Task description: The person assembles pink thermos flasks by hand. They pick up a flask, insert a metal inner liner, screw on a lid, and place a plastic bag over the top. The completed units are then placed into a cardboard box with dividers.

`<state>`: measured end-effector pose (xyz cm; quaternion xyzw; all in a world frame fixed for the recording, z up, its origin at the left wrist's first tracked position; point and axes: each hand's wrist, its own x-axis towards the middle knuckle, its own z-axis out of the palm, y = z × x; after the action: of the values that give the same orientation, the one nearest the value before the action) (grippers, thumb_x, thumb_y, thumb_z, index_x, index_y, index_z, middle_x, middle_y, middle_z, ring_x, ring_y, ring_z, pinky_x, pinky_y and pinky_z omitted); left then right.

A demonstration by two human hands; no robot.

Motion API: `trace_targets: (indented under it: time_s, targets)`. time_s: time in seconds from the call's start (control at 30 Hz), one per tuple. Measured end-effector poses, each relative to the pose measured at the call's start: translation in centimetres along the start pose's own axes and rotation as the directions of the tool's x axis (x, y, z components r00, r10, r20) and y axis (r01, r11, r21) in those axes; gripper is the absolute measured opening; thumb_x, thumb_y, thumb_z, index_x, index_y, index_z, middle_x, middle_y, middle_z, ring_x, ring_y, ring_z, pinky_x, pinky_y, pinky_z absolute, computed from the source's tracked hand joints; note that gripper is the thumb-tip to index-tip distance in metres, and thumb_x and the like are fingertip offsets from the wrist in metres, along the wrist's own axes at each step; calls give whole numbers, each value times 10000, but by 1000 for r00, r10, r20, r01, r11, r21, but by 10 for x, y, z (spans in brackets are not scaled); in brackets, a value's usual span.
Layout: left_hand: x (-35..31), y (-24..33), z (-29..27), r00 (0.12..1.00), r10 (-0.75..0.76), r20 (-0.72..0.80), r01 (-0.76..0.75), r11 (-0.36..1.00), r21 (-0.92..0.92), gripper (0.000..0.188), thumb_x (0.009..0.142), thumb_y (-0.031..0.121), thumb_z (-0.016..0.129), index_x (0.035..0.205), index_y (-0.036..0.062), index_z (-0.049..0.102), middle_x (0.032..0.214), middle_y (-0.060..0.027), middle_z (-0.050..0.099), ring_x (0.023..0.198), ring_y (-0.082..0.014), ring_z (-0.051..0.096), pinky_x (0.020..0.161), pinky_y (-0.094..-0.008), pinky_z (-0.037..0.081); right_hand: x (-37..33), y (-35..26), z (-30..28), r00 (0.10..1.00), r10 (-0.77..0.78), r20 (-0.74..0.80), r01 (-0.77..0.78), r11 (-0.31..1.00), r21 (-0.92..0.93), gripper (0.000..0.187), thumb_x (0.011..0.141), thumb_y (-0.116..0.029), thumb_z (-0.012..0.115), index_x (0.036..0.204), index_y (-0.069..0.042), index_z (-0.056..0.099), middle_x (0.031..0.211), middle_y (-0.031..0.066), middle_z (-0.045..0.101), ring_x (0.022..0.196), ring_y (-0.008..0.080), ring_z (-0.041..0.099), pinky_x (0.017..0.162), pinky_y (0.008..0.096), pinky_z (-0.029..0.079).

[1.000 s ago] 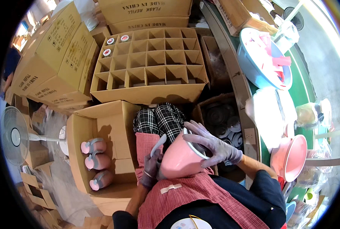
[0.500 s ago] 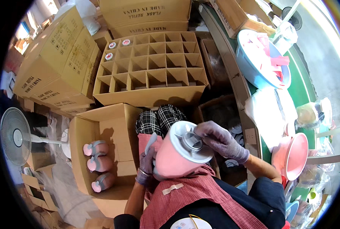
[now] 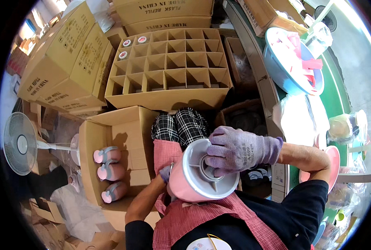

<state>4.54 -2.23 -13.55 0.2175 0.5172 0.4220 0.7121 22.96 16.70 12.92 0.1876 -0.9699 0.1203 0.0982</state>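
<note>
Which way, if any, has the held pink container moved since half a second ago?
Yes: the pink container sits slightly farther from the divided carton, toward the checked apron.

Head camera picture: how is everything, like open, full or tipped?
Pink flask: held tilted, grey end up.
Right hand: fingers curled onto that end.
Left hand: mostly hidden.
Divided carton: open.
Cardboard box: open, three pink flasks inside.
Fan: standing; can't tell if spinning.
Blue basin: holding pink pieces.
</note>
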Motion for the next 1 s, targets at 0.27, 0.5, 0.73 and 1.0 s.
trace_targets:
  time_s: [0.27, 0.5, 0.73, 1.0]
  targets:
    - [-40, 39, -3, 826, 286, -486, -342, 939, -27, 223, 968, 218, 576, 817, 61, 626, 703, 25, 576, 634, -86, 512, 590, -235, 415, -46, 15, 70, 828, 554, -86, -542, 831, 128, 298, 842, -309, 661, 1021, -79, 599, 865, 112, 614, 843, 285, 640, 799, 416, 486]
    - [-73, 32, 43, 628, 226, -745, -337, 941, 1, 149, 893, 162, 684, 899, 37, 602, 787, 17, 556, 687, -100, 541, 620, -251, 453, 12, -31, -16, 880, 284, -380, 82, 698, 712, 508, 840, -351, 738, 1231, -70, 575, 1210, 189, 567, 1148, 323, 541, 948, 470, 470]
    - [-95, -25, 29, 762, 519, -388, -370, 840, 398, 271, 940, 110, 592, 1182, -4, 545, 1089, -73, 612, 958, -171, 604, 851, -307, 490, 36, -44, 4, 838, 286, -465, 195, 639, 744, 500, 855, -387, 667, 1127, 23, 577, 1009, 172, 652, 849, 286, 666, 755, 401, 554]
    - [-87, 59, 42, 579, 592, -561, -421, 806, 415, 332, 951, 57, 500, 1270, -34, 524, 1142, -153, 599, 1037, -238, 592, 942, -340, 465, 26, -22, 110, 366, 837, 407, -194, -359, 913, 191, 974, -177, 558, 1040, -2, 598, 844, 54, 666, 711, 108, 650, 655, 266, 551]
